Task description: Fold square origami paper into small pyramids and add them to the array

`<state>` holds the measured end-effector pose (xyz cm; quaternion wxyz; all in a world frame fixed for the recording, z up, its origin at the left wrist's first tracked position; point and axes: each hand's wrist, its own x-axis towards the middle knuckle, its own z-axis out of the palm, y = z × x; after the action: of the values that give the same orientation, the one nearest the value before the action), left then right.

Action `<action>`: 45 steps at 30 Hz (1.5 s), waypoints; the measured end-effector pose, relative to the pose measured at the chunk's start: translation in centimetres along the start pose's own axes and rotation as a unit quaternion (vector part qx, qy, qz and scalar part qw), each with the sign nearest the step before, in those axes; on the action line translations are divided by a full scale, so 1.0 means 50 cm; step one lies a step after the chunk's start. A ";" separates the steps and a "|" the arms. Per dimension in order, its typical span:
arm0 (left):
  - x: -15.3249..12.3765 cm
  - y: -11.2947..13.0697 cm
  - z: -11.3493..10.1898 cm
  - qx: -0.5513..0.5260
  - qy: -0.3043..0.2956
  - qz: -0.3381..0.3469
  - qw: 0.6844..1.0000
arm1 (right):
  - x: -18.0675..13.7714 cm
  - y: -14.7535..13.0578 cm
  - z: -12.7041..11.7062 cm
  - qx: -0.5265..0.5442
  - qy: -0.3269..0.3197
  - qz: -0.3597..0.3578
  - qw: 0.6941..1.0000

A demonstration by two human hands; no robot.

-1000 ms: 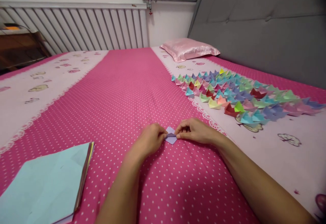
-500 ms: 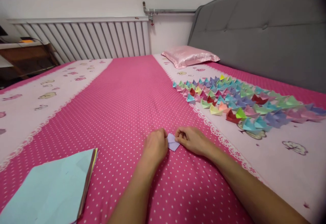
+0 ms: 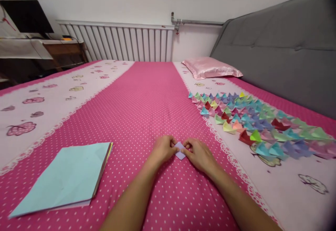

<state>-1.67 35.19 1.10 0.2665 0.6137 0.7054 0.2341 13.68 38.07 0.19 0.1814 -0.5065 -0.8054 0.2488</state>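
A small lilac folded paper point(image 3: 180, 151) lies on the pink dotted bedsheet point(image 3: 136, 115), pinched from both sides. My left hand point(image 3: 163, 149) grips its left edge with closed fingers. My right hand point(image 3: 198, 153) grips its right edge, fingers curled and pressed on the paper. Both hands rest on the sheet, almost touching each other. Most of the paper is hidden between the fingers.
A stack of paper sheets with a light blue top sheet point(image 3: 67, 176) lies at the front left. Several rows of coloured folded paper boats point(image 3: 252, 124) cover the right side of the bed. A pink pillow point(image 3: 211, 68) and a grey headboard point(image 3: 283, 52) are behind, and a radiator point(image 3: 118, 43) is at the back.
My head has tilted up and the view shifted, showing more wall. My hands have drawn closer together on the lilac paper, which shows less than before.
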 end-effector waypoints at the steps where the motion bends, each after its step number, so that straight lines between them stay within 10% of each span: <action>1: 0.003 -0.005 0.002 -0.024 0.001 0.005 1.000 | 0.001 0.001 0.000 0.013 0.001 -0.001 1.000; 13: 0.006 0.011 -0.014 -0.268 0.041 0.047 0.961 | 0.015 -0.006 -0.016 0.305 0.072 -0.060 0.948; 26: -0.001 0.023 -0.026 -0.299 0.055 0.055 0.951 | 0.031 0.004 -0.020 0.465 0.083 -0.028 0.881; 39: 0.000 0.022 -0.025 -0.237 -0.037 0.116 0.964 | 0.032 0.001 -0.026 0.447 0.077 -0.039 0.890; 45: -0.005 0.033 -0.029 -0.392 -0.015 0.039 0.919 | 0.026 -0.009 -0.022 0.482 0.031 -0.028 0.875</action>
<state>-1.36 35.16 3.30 0.4870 0.4905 0.5284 0.4930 13.41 39.34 1.42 0.4349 -0.3411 -0.5933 0.5852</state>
